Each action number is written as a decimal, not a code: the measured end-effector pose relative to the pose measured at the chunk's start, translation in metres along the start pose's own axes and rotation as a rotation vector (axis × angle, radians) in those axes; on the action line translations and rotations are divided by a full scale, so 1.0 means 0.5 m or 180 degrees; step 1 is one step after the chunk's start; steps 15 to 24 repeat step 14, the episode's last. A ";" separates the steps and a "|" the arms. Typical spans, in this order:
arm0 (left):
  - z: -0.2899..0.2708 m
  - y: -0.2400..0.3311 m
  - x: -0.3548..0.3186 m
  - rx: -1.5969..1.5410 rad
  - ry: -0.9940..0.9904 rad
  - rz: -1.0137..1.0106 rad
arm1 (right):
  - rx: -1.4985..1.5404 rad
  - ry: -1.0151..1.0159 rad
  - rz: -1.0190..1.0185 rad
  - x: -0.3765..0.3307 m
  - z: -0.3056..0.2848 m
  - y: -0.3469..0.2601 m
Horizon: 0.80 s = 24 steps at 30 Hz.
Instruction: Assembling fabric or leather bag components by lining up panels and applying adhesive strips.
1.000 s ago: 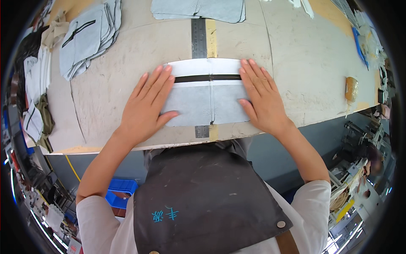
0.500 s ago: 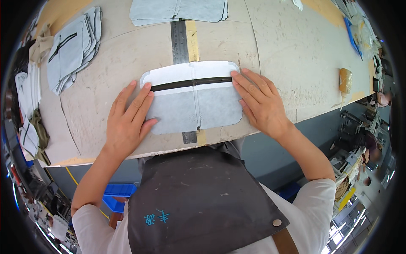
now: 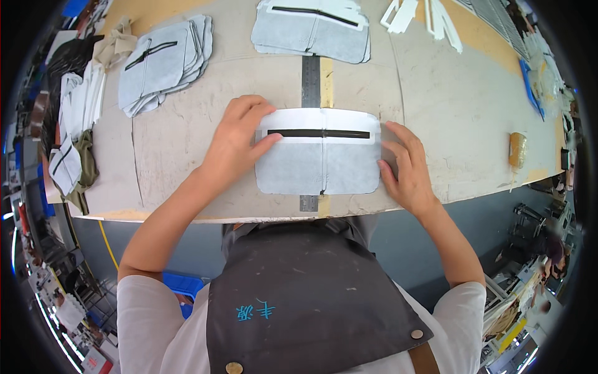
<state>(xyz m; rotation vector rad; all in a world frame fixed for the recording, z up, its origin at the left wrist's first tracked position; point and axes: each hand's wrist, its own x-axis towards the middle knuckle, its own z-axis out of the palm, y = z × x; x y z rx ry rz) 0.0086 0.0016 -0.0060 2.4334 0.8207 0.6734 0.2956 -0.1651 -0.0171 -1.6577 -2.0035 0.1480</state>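
Observation:
A flat fabric panel (image 3: 289, 168) with rounded corners lies on the table, pale grey with a white band across its upper part. Along that band runs a black zipper-like strip (image 3: 349, 134), crossed by a seam at mid-panel. My left hand (image 3: 233, 140) is at the upper left corner, its thumb over the left edge near the strip's end and its fingertips by the top corner, spread from the thumb. Beside the right edge my right hand (image 3: 408, 168) has its fingers apart and curved, thumb near or touching the edge. Whether either hand pinches the fabric is not visible.
A steel ruler (image 3: 310, 81) and a yellowish tape strip (image 3: 327, 81) run under the panel. Similar panels are stacked at the far left (image 3: 149, 68) and far middle (image 3: 280, 28). White strips (image 3: 442, 25) lie far right, a yellowish bottle (image 3: 517, 149) nearer the right edge.
My hands have lifted from lying flat at the strip's ends. The left has moved up to the corner; the right has drawn off the panel's face to its edge. The view has shifted.

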 end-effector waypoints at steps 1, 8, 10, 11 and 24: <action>0.009 0.004 0.011 0.0102 0.0019 0.0043 | -0.0107 0.0040 0.0031 0.002 -0.007 -0.002; -0.005 0.000 0.079 -0.0136 -0.1644 -0.1125 | -0.0353 0.0455 0.0691 -0.068 -0.007 0.048; -0.012 -0.007 0.089 -0.0127 -0.1452 -0.0786 | -0.0352 0.0409 0.0839 -0.064 -0.006 0.040; -0.028 0.003 0.111 -0.0562 -0.1363 -0.1067 | -0.0370 0.0442 0.0873 -0.064 -0.007 0.038; -0.047 -0.012 0.173 -0.0997 -0.0976 -0.0953 | -0.0406 0.0377 0.0854 -0.053 -0.015 0.048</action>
